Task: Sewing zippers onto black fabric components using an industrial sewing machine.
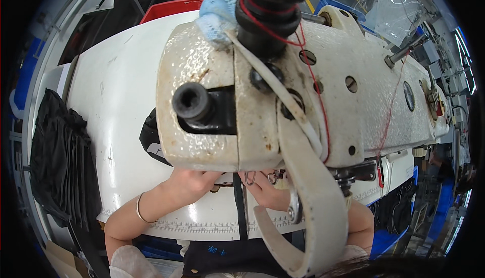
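A cream industrial sewing machine [202, 149] fills the middle of the view and hides the needle area. Close in front of its head, my left hand [184, 186] is closed, fingers curled to the right; whatever its fingertips press on is hidden. Just right of a long black zipper [242, 212], my right hand [270, 193] has its fingers bent in against the tape, partly covered by the machine. The zipper hangs toward me over the table's front edge. Part of a black fabric piece [149, 134] shows on the far side, left of the machine head.
A pile of black pleated fabric [65, 161] lies at the left table edge. The white table [121, 96] has a ruler strip along its front. A curved cream lever [318, 202] hangs down near my right hand. Red thread [326, 121] runs over the machine; a blue cloth [216, 19] sits on top.
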Available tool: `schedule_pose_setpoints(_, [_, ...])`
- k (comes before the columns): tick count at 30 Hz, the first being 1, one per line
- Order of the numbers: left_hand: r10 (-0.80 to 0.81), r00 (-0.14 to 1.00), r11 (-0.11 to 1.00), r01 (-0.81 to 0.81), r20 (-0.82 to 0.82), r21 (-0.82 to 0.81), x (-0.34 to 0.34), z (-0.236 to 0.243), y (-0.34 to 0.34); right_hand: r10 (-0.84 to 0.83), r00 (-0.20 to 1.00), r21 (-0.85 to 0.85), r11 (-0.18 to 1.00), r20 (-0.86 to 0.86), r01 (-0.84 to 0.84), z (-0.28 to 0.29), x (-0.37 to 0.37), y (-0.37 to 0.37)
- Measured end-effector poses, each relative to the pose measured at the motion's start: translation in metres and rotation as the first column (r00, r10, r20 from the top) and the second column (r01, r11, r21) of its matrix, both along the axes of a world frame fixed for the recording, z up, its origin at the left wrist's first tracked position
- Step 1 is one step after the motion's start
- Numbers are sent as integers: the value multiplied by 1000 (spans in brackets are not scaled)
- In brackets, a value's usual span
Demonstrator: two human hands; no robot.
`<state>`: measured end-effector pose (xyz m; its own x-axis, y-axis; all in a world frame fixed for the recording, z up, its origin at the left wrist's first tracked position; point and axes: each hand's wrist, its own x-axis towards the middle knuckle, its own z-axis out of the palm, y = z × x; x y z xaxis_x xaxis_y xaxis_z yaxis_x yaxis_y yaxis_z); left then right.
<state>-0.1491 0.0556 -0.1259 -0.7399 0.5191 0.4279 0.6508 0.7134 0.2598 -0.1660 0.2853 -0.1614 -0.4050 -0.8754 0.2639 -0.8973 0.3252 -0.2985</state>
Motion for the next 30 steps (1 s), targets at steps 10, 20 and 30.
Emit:
schedule_pose_setpoints(10, [-9, 999, 1000, 9, 31, -7, 2, 3, -1, -12, 644, -112, 982, 765, 151, -4, 2, -3])
schedule_pose_setpoints(20, [-30, 996, 1000, 29, 82, 11, 4, -2, 0, -35, 589, -118, 968, 807, 220, 7, 2, -4])
schedule_pose_setpoints(30, [-10, 991, 997, 0, 136, 75, 1, 3, 0, 60, 998, 129, 990, 6, -60, -2, -2, -3])
